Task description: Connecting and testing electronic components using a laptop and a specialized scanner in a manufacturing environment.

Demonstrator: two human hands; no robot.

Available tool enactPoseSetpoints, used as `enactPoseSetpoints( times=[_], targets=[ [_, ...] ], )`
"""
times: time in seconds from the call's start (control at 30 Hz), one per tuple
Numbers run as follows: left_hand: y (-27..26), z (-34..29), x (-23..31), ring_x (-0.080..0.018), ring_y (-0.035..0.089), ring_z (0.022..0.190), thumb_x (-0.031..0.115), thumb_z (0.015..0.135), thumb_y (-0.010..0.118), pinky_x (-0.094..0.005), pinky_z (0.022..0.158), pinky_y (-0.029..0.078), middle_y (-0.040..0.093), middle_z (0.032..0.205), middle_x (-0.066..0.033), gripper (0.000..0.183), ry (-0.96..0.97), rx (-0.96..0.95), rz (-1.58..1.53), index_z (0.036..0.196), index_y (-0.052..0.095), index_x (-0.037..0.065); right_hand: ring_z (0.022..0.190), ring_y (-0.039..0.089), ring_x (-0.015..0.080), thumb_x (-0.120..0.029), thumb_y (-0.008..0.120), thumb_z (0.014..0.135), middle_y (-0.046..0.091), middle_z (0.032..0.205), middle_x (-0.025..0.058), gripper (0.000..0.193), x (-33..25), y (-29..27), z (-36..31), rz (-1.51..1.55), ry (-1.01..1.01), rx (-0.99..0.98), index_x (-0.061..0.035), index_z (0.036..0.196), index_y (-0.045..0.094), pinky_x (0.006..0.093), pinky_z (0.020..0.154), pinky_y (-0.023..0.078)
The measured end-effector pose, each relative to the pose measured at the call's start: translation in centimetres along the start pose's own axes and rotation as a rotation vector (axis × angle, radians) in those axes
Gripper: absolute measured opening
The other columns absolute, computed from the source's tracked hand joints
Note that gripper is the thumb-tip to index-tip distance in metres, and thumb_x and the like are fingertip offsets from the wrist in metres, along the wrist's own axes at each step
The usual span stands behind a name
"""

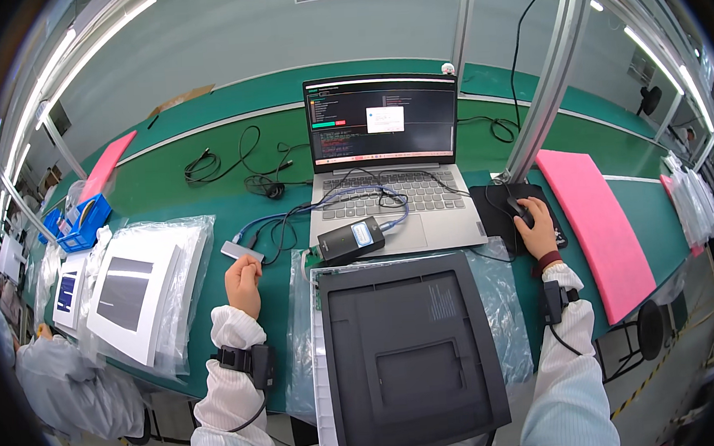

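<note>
My right hand (535,227) rests on a black computer mouse (519,207) lying on a black mouse pad (491,202). My left hand (244,281) is curled into a loose fist on the green table (175,185), just below a small grey adapter (241,250) with a blue cable. An open grey laptop (387,180) shows a dark screen. A black box with a blue label (350,240) sits on its front edge. In front of me lies a dark grey flat panel (410,355) on clear plastic wrap.
White panels in plastic bags (144,289) are stacked at the left beside a blue bin (83,223). Pink foam sheets (598,229) lie at the right and far left. Black cables (239,161) loop behind the laptop. A metal post (544,81) rises at the right. Another person's sleeve (65,388) shows at lower left.
</note>
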State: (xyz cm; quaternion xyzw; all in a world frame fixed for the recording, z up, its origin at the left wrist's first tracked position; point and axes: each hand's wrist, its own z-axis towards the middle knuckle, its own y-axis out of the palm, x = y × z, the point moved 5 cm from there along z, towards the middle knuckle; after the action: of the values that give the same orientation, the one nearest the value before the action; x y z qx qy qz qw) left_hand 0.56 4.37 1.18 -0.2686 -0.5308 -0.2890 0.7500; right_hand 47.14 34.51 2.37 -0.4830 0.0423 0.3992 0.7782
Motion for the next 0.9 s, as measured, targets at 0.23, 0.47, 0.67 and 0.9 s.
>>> enactPoseSetpoints(
  times=[0.23,0.47,0.67,0.9],
  targets=[
    [0.0,0.0,-0.2,-0.0026,0.023,0.049,0.008,0.080,0.040,-0.0216,0.045,0.015,0.030,0.055,0.0056,0.017,0.003,-0.009,0.001,0.063,0.044,0.005,0.113,0.047,0.0342,-0.015,0.063,0.076,0.047,0.120,0.0172,0.034,0.0,0.1,0.1,-0.006,-0.003,-0.006,-0.0076,0.108,0.057,0.0383,0.095,0.038],
    [0.2,0.1,-0.1,-0.0035,0.026,0.050,0.008,0.078,0.041,-0.0230,0.046,0.017,0.033,0.054,0.0046,0.016,-0.020,-0.014,-0.014,0.063,0.045,0.004,0.113,0.046,0.0338,-0.015,0.063,0.076,0.047,0.120,0.0171,0.033,0.4,0.3,0.3,0.018,-0.002,-0.002,-0.0080,0.108,0.057,0.0380,0.096,0.037],
    [0.1,0.0,-0.3,-0.0033,0.025,0.049,0.008,0.078,0.041,-0.0229,0.045,0.016,0.033,0.053,0.0047,0.017,-0.034,-0.019,-0.019,0.062,0.046,0.004,0.112,0.047,0.0317,-0.015,0.064,0.075,0.048,0.118,0.0161,0.045,-0.2,0.0,0.1,0.076,0.001,-0.037,-0.0066,0.117,0.051,0.0368,0.096,0.037],
    [-0.5,0.0,-0.3,-0.0030,0.026,0.049,0.008,0.078,0.042,-0.0226,0.045,0.016,0.033,0.053,0.0053,0.018,-0.017,-0.017,-0.049,0.062,0.047,0.004,0.109,0.050,0.0312,-0.020,0.066,0.076,0.051,0.116,0.0184,0.052,1.3,0.2,0.1,0.157,0.063,0.090,-0.0057,0.123,0.046,0.0377,0.093,0.039]
  ],
)
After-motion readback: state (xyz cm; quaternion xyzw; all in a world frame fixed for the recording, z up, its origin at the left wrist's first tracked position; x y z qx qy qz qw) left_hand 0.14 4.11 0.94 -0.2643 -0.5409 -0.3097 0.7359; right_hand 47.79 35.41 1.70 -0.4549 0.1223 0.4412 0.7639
